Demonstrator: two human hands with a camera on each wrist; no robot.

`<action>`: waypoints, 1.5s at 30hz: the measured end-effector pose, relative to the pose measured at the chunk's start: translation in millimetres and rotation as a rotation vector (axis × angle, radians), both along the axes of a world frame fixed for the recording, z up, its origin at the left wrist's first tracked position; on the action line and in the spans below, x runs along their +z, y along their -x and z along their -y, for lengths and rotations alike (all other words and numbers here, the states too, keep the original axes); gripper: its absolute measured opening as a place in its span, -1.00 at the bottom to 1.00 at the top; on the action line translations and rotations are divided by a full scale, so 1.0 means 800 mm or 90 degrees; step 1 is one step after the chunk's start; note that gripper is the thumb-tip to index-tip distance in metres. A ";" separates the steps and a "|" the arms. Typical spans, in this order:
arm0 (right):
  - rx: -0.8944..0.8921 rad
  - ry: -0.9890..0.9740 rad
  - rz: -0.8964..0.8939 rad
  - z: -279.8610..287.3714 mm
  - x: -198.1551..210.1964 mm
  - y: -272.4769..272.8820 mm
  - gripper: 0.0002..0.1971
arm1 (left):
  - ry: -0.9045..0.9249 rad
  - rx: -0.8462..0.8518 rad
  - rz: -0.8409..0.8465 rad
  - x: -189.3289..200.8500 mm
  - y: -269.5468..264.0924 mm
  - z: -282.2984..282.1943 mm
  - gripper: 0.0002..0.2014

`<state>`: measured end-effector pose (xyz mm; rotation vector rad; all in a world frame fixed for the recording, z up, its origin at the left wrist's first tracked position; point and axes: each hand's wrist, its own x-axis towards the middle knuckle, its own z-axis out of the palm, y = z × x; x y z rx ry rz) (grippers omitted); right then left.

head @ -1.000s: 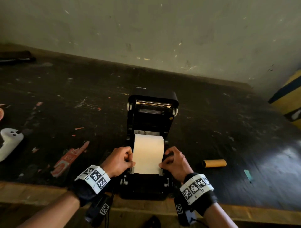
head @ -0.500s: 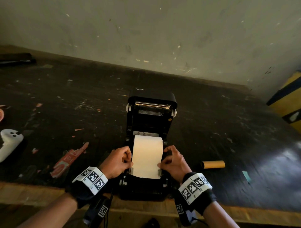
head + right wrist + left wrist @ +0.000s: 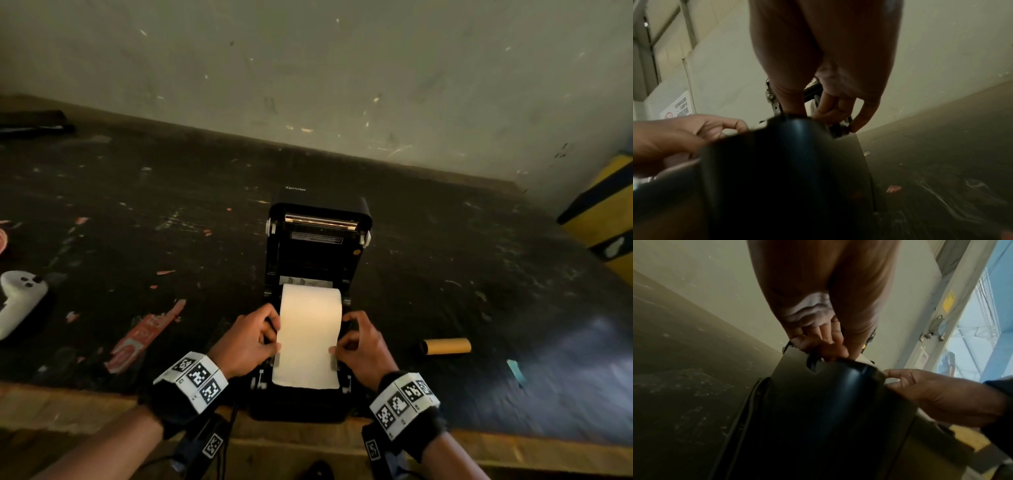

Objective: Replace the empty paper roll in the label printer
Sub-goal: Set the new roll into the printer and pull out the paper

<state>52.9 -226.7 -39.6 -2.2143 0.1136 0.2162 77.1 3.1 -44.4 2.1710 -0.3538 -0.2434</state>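
Both hands pinch the edges of the paper strip (image 3: 308, 342) drawn over the open label printer (image 3: 318, 246): left hand (image 3: 248, 339), right hand (image 3: 361, 344). Thin and tearable, it likely wants gentle edge holds.

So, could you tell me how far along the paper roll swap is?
Done: the empty core lies on the table and the new paper roll sits in the open printer. In hand: the left hand and right hand pinch the paper's edges at the guides. Left: closing the lid.
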 end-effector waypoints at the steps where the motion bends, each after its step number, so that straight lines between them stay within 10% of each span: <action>1: 0.004 0.015 0.005 -0.002 -0.002 0.001 -0.45 | 0.000 0.001 0.003 0.000 0.002 0.000 -0.74; 15: -0.009 0.002 0.001 -0.003 -0.001 0.009 -0.39 | -0.012 -0.012 0.030 0.007 0.017 0.000 -0.70; 21: 0.008 0.076 0.121 0.002 0.006 0.035 -0.49 | -0.064 -0.021 0.210 0.003 0.039 -0.008 -0.72; 29: 0.244 0.233 0.168 -0.001 -0.013 0.064 -0.60 | -0.208 -0.204 0.269 -0.027 0.056 -0.009 -0.43; 45: 0.237 0.180 0.300 0.000 -0.021 0.081 -0.71 | -0.118 -0.197 0.321 -0.029 0.067 -0.010 -0.63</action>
